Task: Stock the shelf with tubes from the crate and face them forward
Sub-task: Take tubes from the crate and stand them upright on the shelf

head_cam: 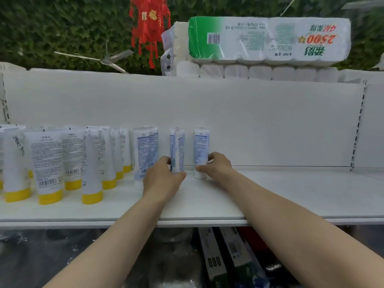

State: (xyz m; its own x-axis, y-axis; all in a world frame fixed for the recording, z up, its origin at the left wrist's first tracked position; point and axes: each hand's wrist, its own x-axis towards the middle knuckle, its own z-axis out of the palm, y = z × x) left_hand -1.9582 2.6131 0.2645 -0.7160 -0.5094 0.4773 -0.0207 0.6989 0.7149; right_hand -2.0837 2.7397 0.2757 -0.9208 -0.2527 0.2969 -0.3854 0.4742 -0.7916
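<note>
a green-and-white toilet paper pack [270, 38] lies on plain white rolls [249, 72]. a red tasselled ornament [148, 28] hangs against leafy greenery [52, 28]. flat boxes [214, 258] lie lowest.

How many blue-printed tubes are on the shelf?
3: free tube by the yellow-capped rows, middle tube in the left hand, rightmost tube in the right hand; others may hide behind.

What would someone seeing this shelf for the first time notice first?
On the shelf, the left hand grips a blue-printed tube and the right hand holds a second tube beside it. A crowd of yellow-capped tubes stands at the left, and a big toilet paper pack lies upside down up top.
</note>
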